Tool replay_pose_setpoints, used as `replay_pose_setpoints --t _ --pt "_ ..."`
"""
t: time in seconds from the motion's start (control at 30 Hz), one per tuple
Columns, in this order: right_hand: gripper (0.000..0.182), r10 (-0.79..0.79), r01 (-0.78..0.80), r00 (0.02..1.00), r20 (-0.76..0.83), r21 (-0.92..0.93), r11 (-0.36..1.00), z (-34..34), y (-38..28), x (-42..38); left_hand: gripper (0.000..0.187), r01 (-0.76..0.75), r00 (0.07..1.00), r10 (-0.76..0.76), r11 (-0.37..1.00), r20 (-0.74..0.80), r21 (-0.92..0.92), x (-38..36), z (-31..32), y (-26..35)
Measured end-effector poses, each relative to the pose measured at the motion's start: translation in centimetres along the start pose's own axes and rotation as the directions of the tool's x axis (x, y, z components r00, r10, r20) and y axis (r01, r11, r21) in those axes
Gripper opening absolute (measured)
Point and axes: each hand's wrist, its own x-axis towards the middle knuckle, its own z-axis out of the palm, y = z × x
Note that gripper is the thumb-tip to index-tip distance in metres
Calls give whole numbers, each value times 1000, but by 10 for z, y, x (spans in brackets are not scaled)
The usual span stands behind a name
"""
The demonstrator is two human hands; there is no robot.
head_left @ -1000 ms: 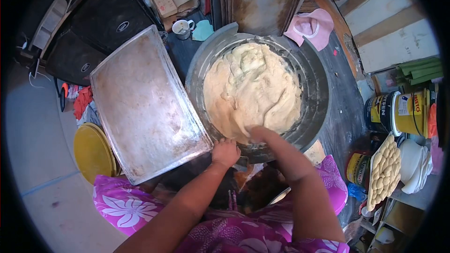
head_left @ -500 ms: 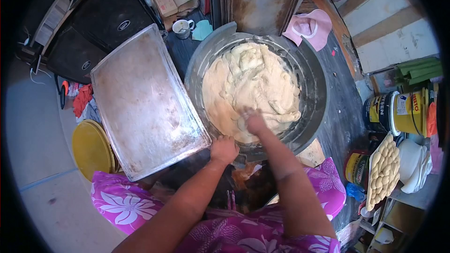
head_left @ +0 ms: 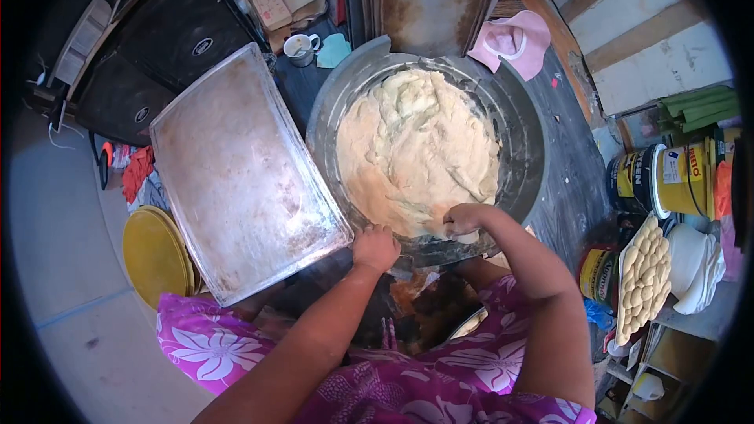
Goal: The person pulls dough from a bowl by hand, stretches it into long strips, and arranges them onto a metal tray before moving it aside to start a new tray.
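A large mass of pale dough (head_left: 420,149) fills much of a wide grey basin (head_left: 528,129), its surface folded and lumpy. My left hand (head_left: 376,248) is closed over the basin's near rim, close to the corner of a metal baking tray (head_left: 243,165). At the near right edge of the dough is my right hand (head_left: 465,220), its fingers curled down and closed on the dough. The fingertips are partly hidden, and a small lump of dough shows under them.
Baking sheets (head_left: 432,0) stand upright behind the basin. A mug (head_left: 300,49) and a pink cap (head_left: 514,41) lie nearby. To the right are paint buckets (head_left: 683,180) and a tray of shaped dough pieces (head_left: 644,279). Yellow lids (head_left: 153,255) lean at the left.
My right hand has moved right and toward me, from on the dough's lower middle to its near edge, with the elbow swung outward. The dough there looks smoother. My left hand has stayed on the rim.
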Motion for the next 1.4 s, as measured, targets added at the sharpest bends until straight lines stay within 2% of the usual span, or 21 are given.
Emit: replay_pose_setpoints --t 0.2,0.33,0.4,0.47,0.5,0.53,0.57,0.6,0.67,0.73,0.8,0.83,0.9,0.93,1.0,1.07,1.17,1.2,1.27,1.37,1.4 --pt "42 -479 556 831 -282 423 716 -70 -45 -94 30 55 998 -53 996 29 -63 -3 -7 5" --pt "39 -499 579 807 -315 583 569 -68 -44 -55 32 25 1000 -25 1000 15 1 -2 -6 3" --pt "41 -268 395 915 -302 808 437 -41 -34 -8 33 40 998 -40 999 52 -10 0 -10 3" --pt "51 7 320 891 -455 637 701 -13 -12 55 32 23 999 -22 1000 45 -20 -1 -7 2" --pt "51 1 323 891 -454 636 701 0 -2 86 32 27 999 -27 999 45 -18 0 -7 2" --pt "60 223 243 708 -670 527 815 15 8 114 32 24 998 -23 1000 51 -13 -1 -6 1" --pt "68 362 106 416 -834 440 892 23 11 129 32 20 998 -19 1000 55 -8 -1 -6 1" --pt "68 361 110 419 -834 441 891 25 2 138 32 23 998 -22 1000 57 -5 1 -6 1" --pt "77 591 -96 385 -709 606 790 32 -36 165 32 19 999 -19 1000 45 5 -1 -4 2" --pt "84 515 -249 477 -712 453 856 40 -71 174 33 10 998 -12 1000 69 18 -3 -6 2" --pt "80 218 -255 585 -781 78 964 44 -93 191 33 -9 997 6 999 83 34 0 -7 1" --pt "80 224 -256 581 -782 86 963 44 -90 190 34 -8 997 5 999 82 38 -1 -6 1" --pt "74 -328 113 623 -710 -334 936 45 -82 185 34 -2 997 -1 999 79 41 -2 -6 2" --pt "74 -330 115 621 -711 -334 936 38 -77 173 34 -1 997 -2 999 79 36 -2 -6 4" --pt "69 -3 -101 713 -701 -107 989 18 -57 149 35 9 997 -12 999 74 42 -1 -7 1" --pt "72 297 -276 364 -883 202 940 31 -22 177 34 -8 998 7 1000 62 29 -1 -4 0" --pt "76 519 -305 302 -799 435 847 41 -18 161 33 -7 1000 7 1000 10 25 -3 -1 0" --pt "76 520 -311 303 -799 433 846 48 -24 160 33 -8 1000 7 1000 12 19 -3 -2 1" --pt "75 336 -192 567 -752 276 942 65 -51 164 32 -1 1000 -1 999 26 44 -2 -5 3" --pt "68 175 -5 602 -779 216 976 67 -66 173 31 -11 1000 11 1000 12 19 -2 -2 1" --pt "63 77 251 740 -668 380 890 50 -68 167 31 -18 1000 18 1000 9 24 -2 -3 0"
